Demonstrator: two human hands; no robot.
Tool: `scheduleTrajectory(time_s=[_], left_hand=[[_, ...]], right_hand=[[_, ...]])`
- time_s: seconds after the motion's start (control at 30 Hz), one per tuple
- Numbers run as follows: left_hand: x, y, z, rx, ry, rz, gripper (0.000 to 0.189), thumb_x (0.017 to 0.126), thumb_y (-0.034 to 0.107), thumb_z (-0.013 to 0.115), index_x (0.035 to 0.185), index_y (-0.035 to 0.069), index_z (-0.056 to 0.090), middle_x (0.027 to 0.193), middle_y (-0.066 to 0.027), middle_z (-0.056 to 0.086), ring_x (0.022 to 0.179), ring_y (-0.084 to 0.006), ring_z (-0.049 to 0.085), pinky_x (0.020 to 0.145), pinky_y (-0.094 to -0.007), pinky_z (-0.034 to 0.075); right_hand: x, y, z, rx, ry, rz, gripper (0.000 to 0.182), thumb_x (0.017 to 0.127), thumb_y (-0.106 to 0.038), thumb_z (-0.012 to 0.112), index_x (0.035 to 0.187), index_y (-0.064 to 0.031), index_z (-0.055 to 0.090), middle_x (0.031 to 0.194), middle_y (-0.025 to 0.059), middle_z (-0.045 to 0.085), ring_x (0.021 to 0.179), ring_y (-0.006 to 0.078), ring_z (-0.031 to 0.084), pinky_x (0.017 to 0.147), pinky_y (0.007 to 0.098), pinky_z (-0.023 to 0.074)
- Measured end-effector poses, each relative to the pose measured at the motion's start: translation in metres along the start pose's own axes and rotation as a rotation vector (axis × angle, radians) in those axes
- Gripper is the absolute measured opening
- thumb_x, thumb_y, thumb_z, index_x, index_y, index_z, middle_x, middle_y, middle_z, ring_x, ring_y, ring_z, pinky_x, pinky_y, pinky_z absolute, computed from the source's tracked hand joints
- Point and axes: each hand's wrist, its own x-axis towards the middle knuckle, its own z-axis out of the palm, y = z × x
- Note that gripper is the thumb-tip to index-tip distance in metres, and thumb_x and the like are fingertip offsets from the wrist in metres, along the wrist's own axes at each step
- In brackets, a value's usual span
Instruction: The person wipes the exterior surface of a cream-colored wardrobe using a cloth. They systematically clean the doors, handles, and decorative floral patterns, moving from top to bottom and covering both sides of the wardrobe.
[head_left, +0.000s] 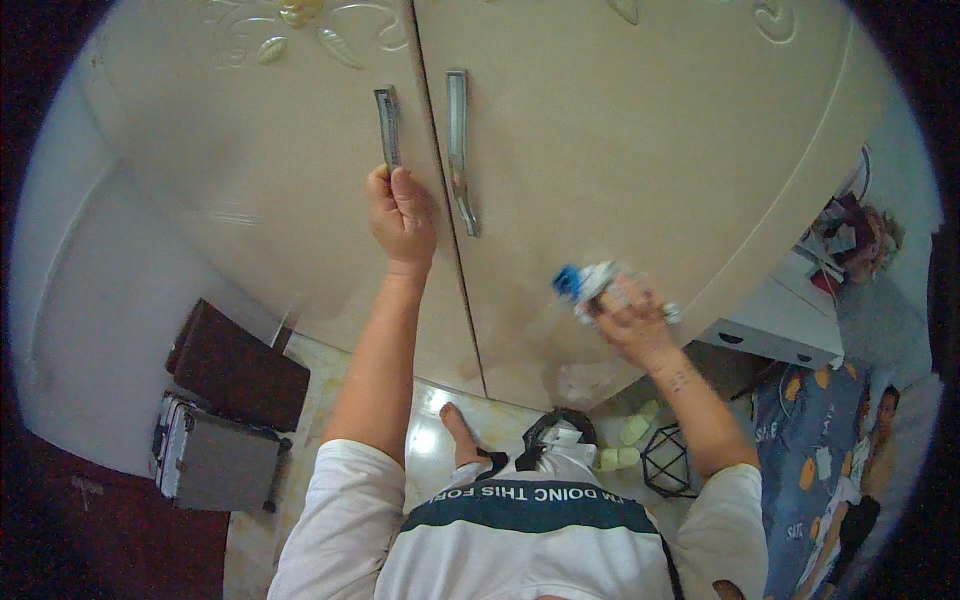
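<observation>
My left hand (402, 217) grips the lower end of a metal door handle (388, 124) on the left door of a glossy cream wardrobe (637, 150). A second metal handle (457, 127) is on the right door, just across the dark gap between the doors. Lower on the right door, my right hand (634, 311) holds a crumpled white and blue cloth (589, 285) against or close to the surface. That hand and the cloth are blurred. Raised leaf and flower ornaments (337, 46) decorate the doors near the top.
A grey suitcase (225, 457) and a dark brown box-like object (240, 364) stand at the left. Near my feet are a black bag (559, 431), light green slippers (621, 458) and a black geometric wire frame (667, 461). A white drawer unit (780, 322) and a patterned bed (802, 450) are at the right.
</observation>
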Motion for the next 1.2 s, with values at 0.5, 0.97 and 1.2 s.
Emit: scheduleTrajectory(time_s=[0.5, 0.97, 1.2], left_hand=[[0.003, -0.001, -0.004, 0.080, 0.008, 0.081, 0.022, 0.096, 0.029, 0.044, 0.089, 0.008, 0.047, 0.063, 0.0028, 0.046, 0.051, -0.0045, 0.042, 0.046, -0.0202, 0.038], [-0.002, 0.008, -0.001, 0.138, 0.023, 0.002, 0.025, 0.096, 0.031, 0.044, 0.090, 0.008, 0.047, 0.063, 0.0034, 0.046, 0.054, -0.0046, 0.043, 0.049, -0.0207, 0.038], [0.000, 0.014, -0.001, 0.130, 0.032, 0.069, 0.024, 0.097, 0.032, 0.043, 0.090, 0.009, 0.047, 0.063, 0.0037, 0.046, 0.054, -0.0040, 0.042, 0.048, -0.0209, 0.038]], right_hand=[[0.024, 0.071, -0.073, -0.122, 0.390, 0.448, 0.046, 0.073, -0.024, 0.064, 0.119, -0.0236, 0.056, 0.130, 0.0108, 0.038, 0.122, 0.0330, 0.032, 0.102, 0.0514, 0.0247], [0.006, 0.093, -0.087, -0.157, 0.287, 0.405, 0.051, 0.068, -0.032, 0.068, 0.117, -0.0237, 0.058, 0.129, 0.0072, 0.042, 0.122, 0.0323, 0.032, 0.102, 0.0533, 0.0226], [0.101, 0.152, -0.145, -0.235, 0.564, 0.536, 0.052, 0.071, -0.028, 0.066, 0.121, -0.0168, 0.055, 0.133, 0.0099, 0.040, 0.123, 0.0337, 0.032, 0.103, 0.0505, 0.0233]])
